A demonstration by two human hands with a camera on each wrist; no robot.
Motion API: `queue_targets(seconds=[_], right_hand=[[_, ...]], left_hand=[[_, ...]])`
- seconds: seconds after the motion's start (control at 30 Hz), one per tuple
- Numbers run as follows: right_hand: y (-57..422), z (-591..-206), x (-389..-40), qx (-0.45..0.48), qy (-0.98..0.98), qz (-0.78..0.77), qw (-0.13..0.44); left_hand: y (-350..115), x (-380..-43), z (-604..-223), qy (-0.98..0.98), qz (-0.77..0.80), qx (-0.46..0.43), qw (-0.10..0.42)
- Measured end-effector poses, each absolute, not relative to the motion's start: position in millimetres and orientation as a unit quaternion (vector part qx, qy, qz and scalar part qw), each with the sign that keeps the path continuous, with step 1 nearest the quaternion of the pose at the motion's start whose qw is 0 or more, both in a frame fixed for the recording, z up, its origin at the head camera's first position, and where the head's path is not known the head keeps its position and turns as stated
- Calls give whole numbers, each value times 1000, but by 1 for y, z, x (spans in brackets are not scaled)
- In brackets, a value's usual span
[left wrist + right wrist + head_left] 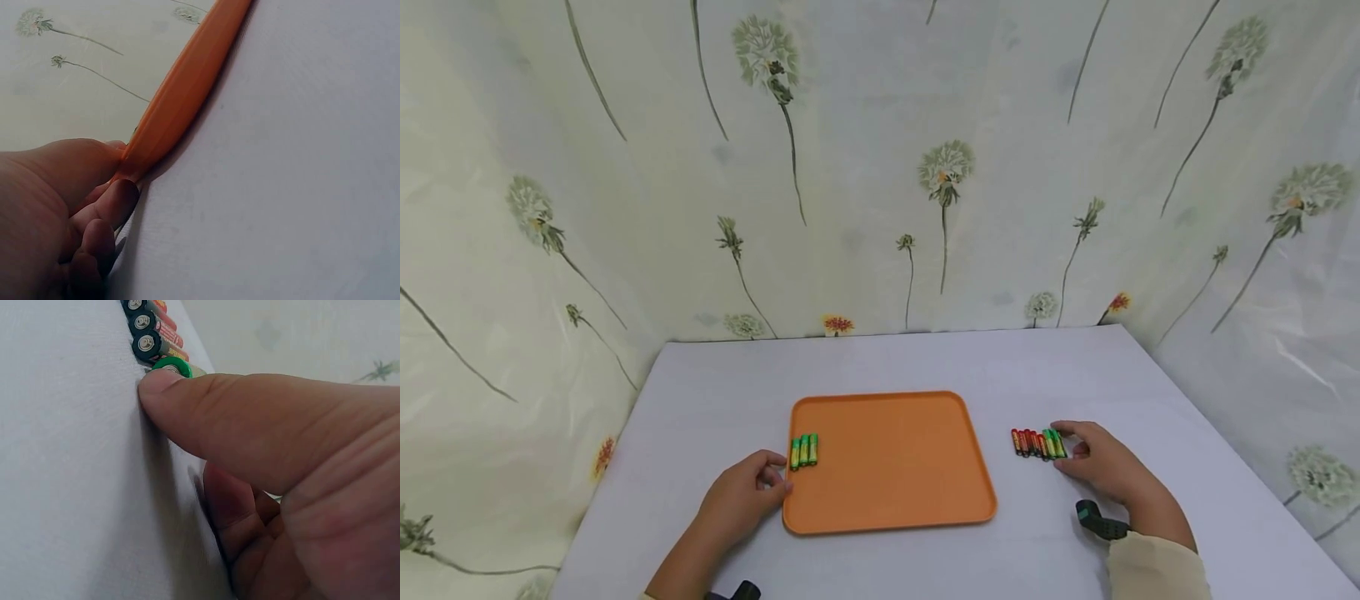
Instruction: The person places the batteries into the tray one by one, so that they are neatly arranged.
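An orange tray (891, 462) lies on the table, and three green batteries (804, 450) stand side by side at its left edge. My left hand (741, 496) pinches the tray's left rim (181, 94), thumb on one side and fingers on the other. To the right of the tray is a row of red batteries (1027, 442) with green batteries (1054, 443) at its right end. My right hand (1101, 462) pinches the end green battery lengthwise; in the right wrist view the thumb (187, 403) covers part of the green battery's end (174, 364).
A white cloth covers the table (880, 567). Behind it and at both sides hangs a pale curtain (850, 167) printed with dandelions. A dark wrist device (1101, 521) sits on the right wrist, and part of another (745, 591) shows by the left.
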State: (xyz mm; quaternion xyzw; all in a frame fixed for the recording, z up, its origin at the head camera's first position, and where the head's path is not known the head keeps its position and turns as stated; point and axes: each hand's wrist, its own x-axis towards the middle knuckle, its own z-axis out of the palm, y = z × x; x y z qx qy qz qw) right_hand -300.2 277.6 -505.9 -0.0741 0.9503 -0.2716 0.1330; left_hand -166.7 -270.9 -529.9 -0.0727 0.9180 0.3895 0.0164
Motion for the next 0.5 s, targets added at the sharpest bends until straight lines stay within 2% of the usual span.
queue_targets(seconds=[0.5], right_hand=[[281, -512, -302, -49, 954, -270, 120]], left_hand=[[-270, -168, -527, 918, 388, -82, 28]])
